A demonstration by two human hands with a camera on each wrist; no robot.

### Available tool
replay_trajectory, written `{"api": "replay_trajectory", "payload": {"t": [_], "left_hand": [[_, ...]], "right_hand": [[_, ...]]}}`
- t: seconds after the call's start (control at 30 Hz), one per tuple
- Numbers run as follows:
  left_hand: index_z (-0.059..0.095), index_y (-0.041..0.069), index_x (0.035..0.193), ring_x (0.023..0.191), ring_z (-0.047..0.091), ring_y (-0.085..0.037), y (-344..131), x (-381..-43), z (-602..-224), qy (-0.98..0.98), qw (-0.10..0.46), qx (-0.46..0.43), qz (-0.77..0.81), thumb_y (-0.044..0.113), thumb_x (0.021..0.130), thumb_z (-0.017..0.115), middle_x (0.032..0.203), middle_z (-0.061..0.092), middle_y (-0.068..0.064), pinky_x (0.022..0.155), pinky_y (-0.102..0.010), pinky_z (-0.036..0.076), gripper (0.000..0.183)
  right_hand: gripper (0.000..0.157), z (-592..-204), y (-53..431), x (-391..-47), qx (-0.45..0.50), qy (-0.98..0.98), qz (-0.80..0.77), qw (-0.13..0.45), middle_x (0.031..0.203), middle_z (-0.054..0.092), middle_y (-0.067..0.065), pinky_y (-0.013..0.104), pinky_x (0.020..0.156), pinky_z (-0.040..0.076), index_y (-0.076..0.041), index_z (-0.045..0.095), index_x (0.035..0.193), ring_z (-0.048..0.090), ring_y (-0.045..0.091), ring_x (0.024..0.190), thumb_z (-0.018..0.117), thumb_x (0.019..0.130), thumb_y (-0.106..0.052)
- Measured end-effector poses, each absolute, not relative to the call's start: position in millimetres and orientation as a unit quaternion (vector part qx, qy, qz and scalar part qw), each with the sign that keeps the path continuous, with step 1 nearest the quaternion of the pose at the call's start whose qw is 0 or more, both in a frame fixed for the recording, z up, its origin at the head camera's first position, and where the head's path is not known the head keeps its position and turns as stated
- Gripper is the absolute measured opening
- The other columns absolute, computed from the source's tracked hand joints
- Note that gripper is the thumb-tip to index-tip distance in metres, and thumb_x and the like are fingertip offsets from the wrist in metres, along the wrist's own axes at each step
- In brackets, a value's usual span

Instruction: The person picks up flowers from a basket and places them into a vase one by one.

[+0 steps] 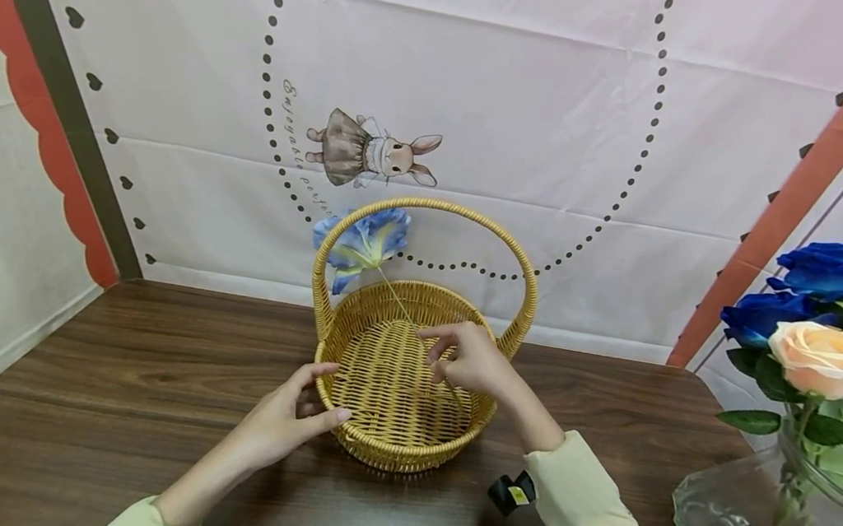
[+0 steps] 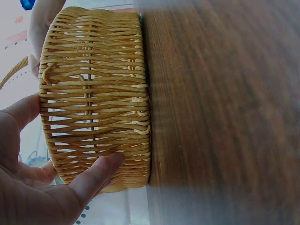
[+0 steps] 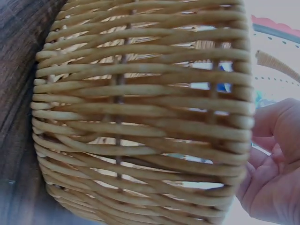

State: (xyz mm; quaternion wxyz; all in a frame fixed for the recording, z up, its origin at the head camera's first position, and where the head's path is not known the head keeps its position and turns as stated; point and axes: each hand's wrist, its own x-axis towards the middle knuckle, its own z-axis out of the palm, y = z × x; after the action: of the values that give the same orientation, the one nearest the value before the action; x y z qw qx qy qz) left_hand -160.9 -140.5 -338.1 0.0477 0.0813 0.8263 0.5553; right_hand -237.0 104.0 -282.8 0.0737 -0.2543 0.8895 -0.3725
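Note:
A golden wicker basket with a tall arched handle stands upright on the table. My left hand grips its near left rim; in the left wrist view the thumb is at the rim and a finger lies along the woven wall. A blue artificial flower leans over the basket's back left, its head by the handle. My right hand, over the inside of the basket, pinches its thin stem. In the right wrist view the basket wall partly hides that hand.
At the right stands a clear glass vase holding blue roses and a peach rose. Near my right sleeve lies a small black object with a yellow label. A printed cloth hangs behind the brown wooden table.

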Motion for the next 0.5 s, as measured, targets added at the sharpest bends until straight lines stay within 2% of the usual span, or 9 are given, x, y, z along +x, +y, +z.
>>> {"api": "replay_trajectory", "payload": {"t": [0.13,0.23,0.5], "left_hand": [[0.039,0.012,0.134,0.108,0.055,-0.032,-140,-161,-339,0.823,0.048,0.083,0.560,0.030,0.081,0.069,0.126,0.049,-0.022,0.084,-0.041,0.050,0.064],[0.039,0.012,0.134,0.108,0.056,-0.032,-140,-161,-339,0.823,0.046,0.085,0.560,0.030,0.081,0.070,0.126,0.050,-0.022,0.084,-0.040,0.050,0.064],[0.039,0.013,0.134,0.108,0.055,-0.033,-140,-161,-339,0.825,0.047,0.084,0.556,0.031,0.081,0.069,0.128,0.047,-0.021,0.084,-0.041,0.050,0.064]], "right_hand": [[0.053,-275,105,-235,-0.270,0.894,-0.353,0.055,0.074,0.064,0.003,0.017,0.038,0.033,-0.003,0.057,0.122,0.058,0.012,0.051,0.050,0.073,0.016],[0.051,-268,107,-233,-0.274,0.899,-0.339,0.043,0.074,0.064,0.001,0.017,0.038,0.032,-0.003,0.058,0.121,0.051,0.009,0.044,0.051,0.074,0.014],[0.037,-255,116,-224,-0.249,0.906,-0.342,0.038,0.075,0.064,0.005,0.021,0.042,0.039,0.001,0.063,0.112,0.058,0.010,0.052,0.054,0.078,0.011]]}}
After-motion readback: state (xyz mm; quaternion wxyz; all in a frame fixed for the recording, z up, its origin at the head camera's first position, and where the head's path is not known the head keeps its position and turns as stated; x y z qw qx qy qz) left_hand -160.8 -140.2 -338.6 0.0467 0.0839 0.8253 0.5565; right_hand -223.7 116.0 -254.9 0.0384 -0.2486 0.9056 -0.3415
